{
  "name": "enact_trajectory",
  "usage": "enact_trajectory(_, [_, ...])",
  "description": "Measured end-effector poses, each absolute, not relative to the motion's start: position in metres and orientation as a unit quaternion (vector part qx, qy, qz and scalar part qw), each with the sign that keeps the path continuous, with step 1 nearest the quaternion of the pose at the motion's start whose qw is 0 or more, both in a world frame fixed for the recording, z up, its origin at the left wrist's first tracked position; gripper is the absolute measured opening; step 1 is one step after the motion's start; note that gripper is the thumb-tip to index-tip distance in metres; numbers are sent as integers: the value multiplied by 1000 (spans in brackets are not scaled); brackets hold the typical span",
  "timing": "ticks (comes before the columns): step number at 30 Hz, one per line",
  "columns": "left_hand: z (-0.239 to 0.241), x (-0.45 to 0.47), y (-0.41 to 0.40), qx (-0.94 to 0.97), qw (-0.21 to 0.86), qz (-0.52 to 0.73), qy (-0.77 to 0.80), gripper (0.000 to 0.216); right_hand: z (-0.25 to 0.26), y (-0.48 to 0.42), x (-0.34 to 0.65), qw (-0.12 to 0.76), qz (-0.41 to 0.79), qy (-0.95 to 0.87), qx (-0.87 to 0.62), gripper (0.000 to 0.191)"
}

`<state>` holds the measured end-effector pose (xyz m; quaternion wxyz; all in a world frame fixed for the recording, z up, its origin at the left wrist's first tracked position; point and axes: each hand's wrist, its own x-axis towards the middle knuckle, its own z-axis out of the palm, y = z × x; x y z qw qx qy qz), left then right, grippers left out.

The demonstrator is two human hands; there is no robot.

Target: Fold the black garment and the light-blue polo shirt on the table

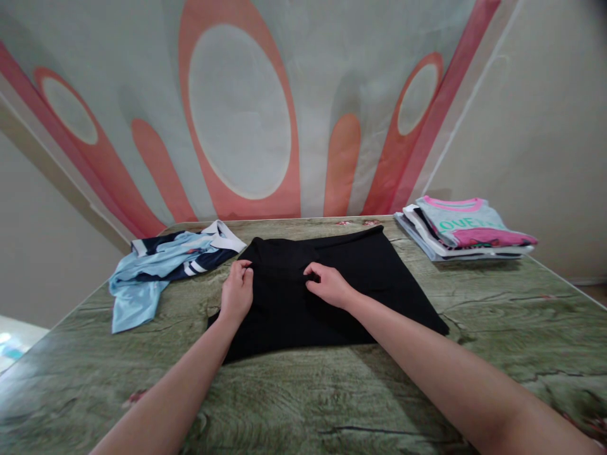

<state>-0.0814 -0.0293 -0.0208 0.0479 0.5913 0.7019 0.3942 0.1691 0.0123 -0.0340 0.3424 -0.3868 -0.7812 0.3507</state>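
Observation:
A black garment (351,272) lies spread on the table in front of me; whether it is a shirt or something else, I cannot tell. At its left edge, my left hand (238,291) pinches the dark cloth between thumb and fingers. My right hand (327,284) is closed on the cloth near the middle, with thumb and forefinger drawn together. Part of the garment's lower side is hidden behind my right forearm.
The wood-patterned table (265,404) reaches the wall behind. On the left lies a crumpled light blue and navy shirt (161,259) with a white collar. A stack of folded clothes (467,230) stands at the back right, a grey and pink top uppermost.

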Motion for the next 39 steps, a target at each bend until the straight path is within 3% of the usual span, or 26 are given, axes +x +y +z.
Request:
enact_trajectory(4, [-23, -83, -28, 590, 53, 390, 705, 24, -33, 12, 168, 348, 343, -797, -355, 21])
enact_trajectory(9, [-25, -84, -26, 584, 62, 373, 718, 23, -33, 12, 168, 352, 329, -798, -361, 7])
enact_trajectory(15, [-21, -83, -28, 586, 65, 355, 725, 24, -34, 13, 168, 366, 296, -791, -391, 6])
enact_trajectory(23, [-18, -83, -29, 596, 60, 342, 724, 25, -41, 13, 163, 360, 283, -794, -401, 29])
enact_trajectory(33, [-15, -84, -29, 617, 89, 322, 712, 27, -41, 10, 165, 345, 207, -833, -381, 20])
enact_trajectory(39, [-20, -86, -29, 596, 69, 337, 726, 24, -39, 9, 165, 344, 188, -837, -382, 3])
